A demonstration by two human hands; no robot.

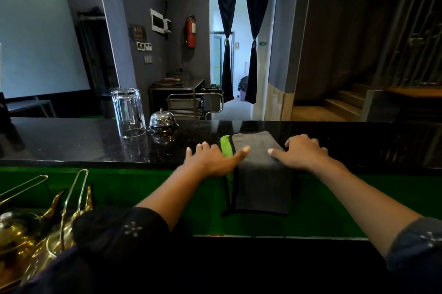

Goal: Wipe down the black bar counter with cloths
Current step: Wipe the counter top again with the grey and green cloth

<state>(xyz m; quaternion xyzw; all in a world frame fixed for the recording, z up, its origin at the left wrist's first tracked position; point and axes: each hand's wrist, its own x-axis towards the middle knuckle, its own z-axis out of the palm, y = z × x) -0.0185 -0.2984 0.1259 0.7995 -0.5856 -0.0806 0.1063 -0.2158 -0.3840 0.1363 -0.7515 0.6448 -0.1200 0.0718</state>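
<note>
Cloths are what the moment turns on: a folded grey cloth (259, 150) is laid across the near edge of the black worktop (83, 140), its lower half hanging down over the green front panel (143, 188), and a green cloth (226, 146) is tucked under its left side, so that only a strip is shown. Both are draped over the edge, probably to be kept within reach. The left hand (212, 158) is laid flat with fingers spread, mostly on the bare stone, the thumb resting on the grey cloth over the green strip; the right hand (302, 151) is pressed flat and spread on the cloth's right edge. Nothing is pinched; the cloths seem to be steadied or smoothed before being taken up. An upturned glass mug (129, 113) and a chrome call bell (162, 121) are set further left, near each other, and would need wiping around. Brass teapots (35, 226) are seen on a lower level at the left.
</note>
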